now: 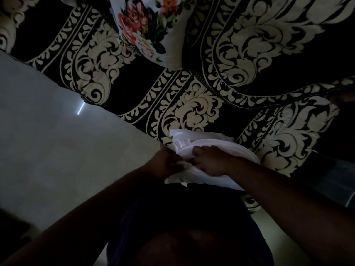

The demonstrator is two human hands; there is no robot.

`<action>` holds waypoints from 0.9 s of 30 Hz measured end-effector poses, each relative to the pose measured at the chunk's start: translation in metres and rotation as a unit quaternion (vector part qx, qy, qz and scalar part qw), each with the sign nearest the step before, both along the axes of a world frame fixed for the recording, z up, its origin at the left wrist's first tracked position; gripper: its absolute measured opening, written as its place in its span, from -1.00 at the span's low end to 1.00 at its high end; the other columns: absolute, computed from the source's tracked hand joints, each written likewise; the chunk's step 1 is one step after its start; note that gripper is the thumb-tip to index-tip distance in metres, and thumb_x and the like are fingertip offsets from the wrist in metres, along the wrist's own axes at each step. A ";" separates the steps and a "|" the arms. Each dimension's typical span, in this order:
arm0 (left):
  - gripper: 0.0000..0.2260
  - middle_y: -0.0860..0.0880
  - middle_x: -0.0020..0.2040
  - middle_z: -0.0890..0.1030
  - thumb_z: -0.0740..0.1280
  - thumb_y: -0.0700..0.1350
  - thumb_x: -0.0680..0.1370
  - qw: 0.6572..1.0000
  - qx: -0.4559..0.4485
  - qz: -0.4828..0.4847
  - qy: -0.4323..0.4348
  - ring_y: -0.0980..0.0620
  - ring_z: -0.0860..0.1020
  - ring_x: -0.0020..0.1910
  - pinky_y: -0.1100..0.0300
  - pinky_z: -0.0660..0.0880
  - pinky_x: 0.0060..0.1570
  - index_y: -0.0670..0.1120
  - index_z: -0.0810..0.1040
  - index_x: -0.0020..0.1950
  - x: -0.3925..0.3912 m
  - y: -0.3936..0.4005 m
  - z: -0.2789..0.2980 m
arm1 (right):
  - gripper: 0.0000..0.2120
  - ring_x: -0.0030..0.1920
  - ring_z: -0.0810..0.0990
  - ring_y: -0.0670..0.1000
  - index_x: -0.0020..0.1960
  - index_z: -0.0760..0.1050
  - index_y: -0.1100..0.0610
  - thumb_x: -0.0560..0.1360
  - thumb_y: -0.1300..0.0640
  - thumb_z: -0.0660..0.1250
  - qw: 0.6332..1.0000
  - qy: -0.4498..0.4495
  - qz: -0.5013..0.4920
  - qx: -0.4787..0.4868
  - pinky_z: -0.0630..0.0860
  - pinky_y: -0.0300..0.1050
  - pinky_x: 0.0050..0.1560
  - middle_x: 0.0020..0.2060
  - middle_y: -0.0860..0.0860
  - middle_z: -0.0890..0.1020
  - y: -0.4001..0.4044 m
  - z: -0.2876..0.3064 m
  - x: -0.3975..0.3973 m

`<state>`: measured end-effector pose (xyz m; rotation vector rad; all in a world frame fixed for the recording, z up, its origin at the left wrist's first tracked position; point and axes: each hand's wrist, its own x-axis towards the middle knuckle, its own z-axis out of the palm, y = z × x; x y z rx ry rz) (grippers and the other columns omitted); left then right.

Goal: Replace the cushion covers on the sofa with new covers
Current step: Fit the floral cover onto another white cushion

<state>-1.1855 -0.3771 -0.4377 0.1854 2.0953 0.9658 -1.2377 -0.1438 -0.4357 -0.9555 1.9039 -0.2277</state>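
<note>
Left hand: fingers curled on white cushion edge | right hand: fingers bent, gripping its top | cushion at sofa front edge, against the body | risk: fabric slips, dim light hides opening | floor open leftward | floral cushion far back

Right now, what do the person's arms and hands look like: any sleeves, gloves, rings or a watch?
Both forearms are bare as far as the frame shows, with no sleeve in view. The left hand and right hand wear no gloves. I see no watch or bracelet at either wrist, and no ring, though the light is dim and the fingers are partly hidden in the white cloth. Dark clothing covers the torso below.
</note>
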 end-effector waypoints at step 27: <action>-0.38 -0.04 0.30 0.58 0.04 0.39 0.61 0.912 -0.264 -0.178 0.260 -0.14 0.51 0.26 -0.20 0.29 0.33 0.01 0.40 0.47 -0.142 0.072 -0.057 | -0.69 0.03 0.61 0.18 0.19 0.55 0.09 0.68 -0.08 0.15 0.914 0.057 -0.400 0.032 0.56 0.09 0.05 0.03 0.12 0.66 0.066 -0.075 -0.132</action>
